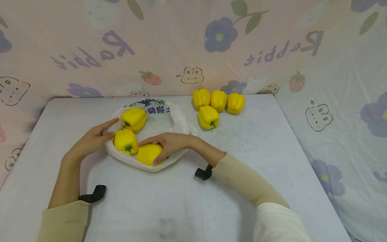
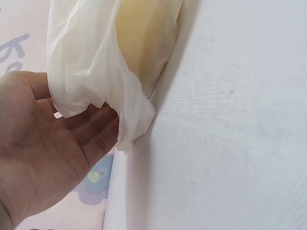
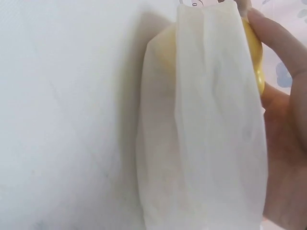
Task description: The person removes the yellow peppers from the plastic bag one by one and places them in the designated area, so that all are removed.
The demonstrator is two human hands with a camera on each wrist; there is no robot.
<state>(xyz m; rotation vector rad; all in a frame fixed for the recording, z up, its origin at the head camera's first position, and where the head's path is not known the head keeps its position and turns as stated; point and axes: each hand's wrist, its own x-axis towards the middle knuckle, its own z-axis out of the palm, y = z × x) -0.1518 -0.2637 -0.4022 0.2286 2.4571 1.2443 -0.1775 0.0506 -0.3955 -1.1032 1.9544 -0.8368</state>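
Observation:
An open white plastic bag (image 1: 163, 124) with printing on it lies on the table, several yellow bell peppers inside. My right hand (image 1: 170, 144) reaches over the bag's near right rim and grips a yellow bell pepper (image 1: 148, 154) within it. In the right wrist view, the bag's side (image 3: 216, 120) covers most of that pepper. At the bag's left rim, my left hand (image 1: 93, 139) holds the edge between thumb and fingers; the left wrist view shows the plastic (image 2: 86, 57) partly hiding the fingers. Beside the left hand sit two more bell peppers, one upper (image 1: 134, 119), one lower (image 1: 125, 140).
Several yellow bell peppers (image 1: 208, 117) stand grouped at the table's back, right of the bag. The white table (image 1: 136, 208) meets a printed curtain (image 1: 169, 47) behind it. A black wrist mount (image 1: 204, 173) sticks out from the right wrist, another (image 1: 95, 194) from the left.

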